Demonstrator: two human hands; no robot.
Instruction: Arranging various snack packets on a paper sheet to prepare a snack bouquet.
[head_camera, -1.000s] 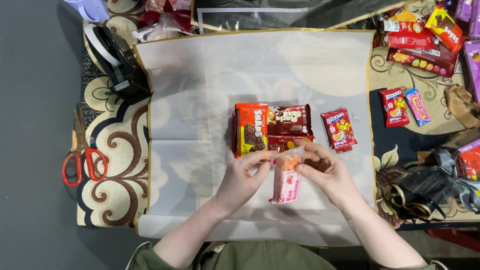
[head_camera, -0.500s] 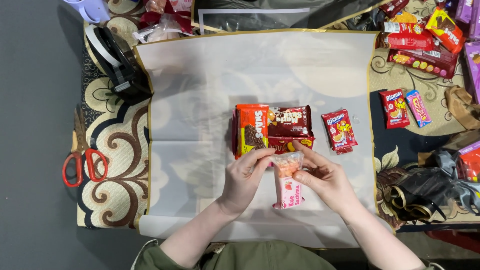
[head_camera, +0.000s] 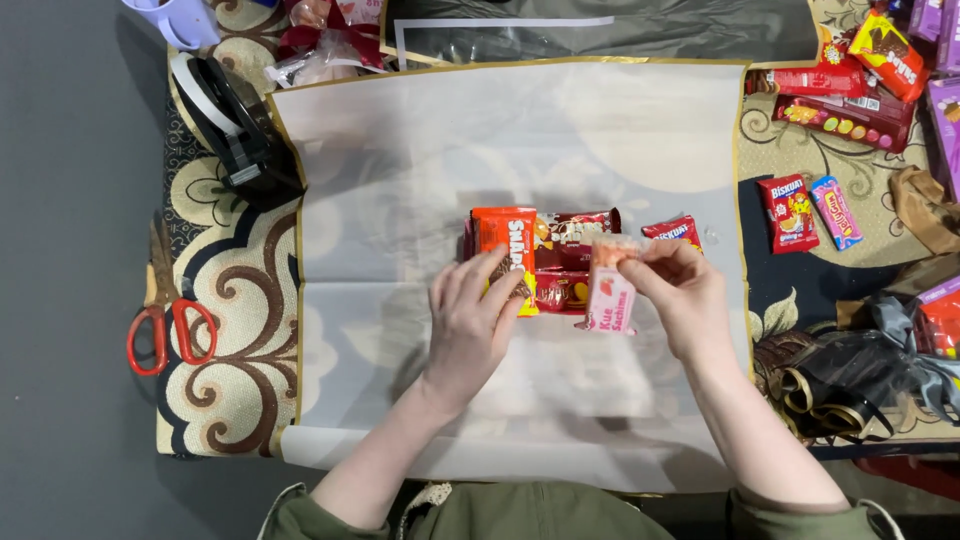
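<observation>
While a white sheet of wrapping paper (head_camera: 420, 180) lies spread over a patterned cloth (head_camera: 235, 300), a person's right hand (head_camera: 680, 295) pinches the top of a small pink snack packet (head_camera: 610, 298) between thumb and fingertips, holding it upright just beside a cluster of sweets at the sheet's middle. The left hand (head_camera: 470, 325) rests palm down, fingers loosely spread and gripping nothing, its fingertips touching an orange wafer pack (head_camera: 503, 240) that lies against dark red chocolate packets (head_camera: 575, 228). A small red biscuit packet (head_camera: 672, 229) peeks out behind the right hand. Both forearms reach in from the bottom edge, sleeves olive green. Off the paper, red-handled scissors (head_camera: 160, 325) lie to the left, a black tape dispenser (head_camera: 235, 125) sits at upper left, more bright snack packs (head_camera: 810, 210) are scattered to the right, and dark ribbon (head_camera: 850, 370) is bunched at lower right.
</observation>
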